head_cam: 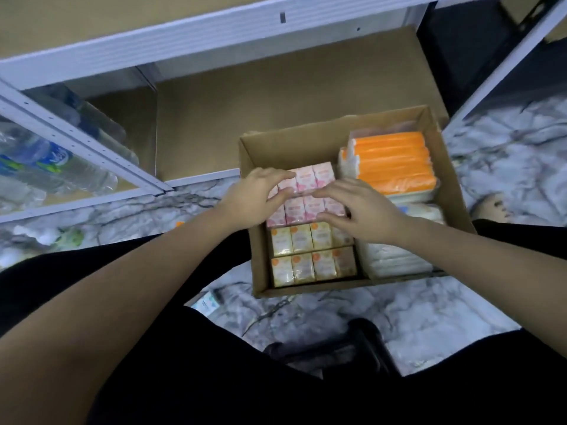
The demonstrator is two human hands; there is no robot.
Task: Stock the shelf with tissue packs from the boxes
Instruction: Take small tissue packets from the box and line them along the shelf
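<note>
Pink tissue packs [311,191] in box [260,240], left hand [256,193] and right hand [359,210] grip them, fingers curled round.

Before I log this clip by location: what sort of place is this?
Probably a shop stockroom or store aisle. A white metal shelf holds bottled water, and an open cardboard box of pink tissue packs and orange packs sits on the marble-patterned floor.
</note>
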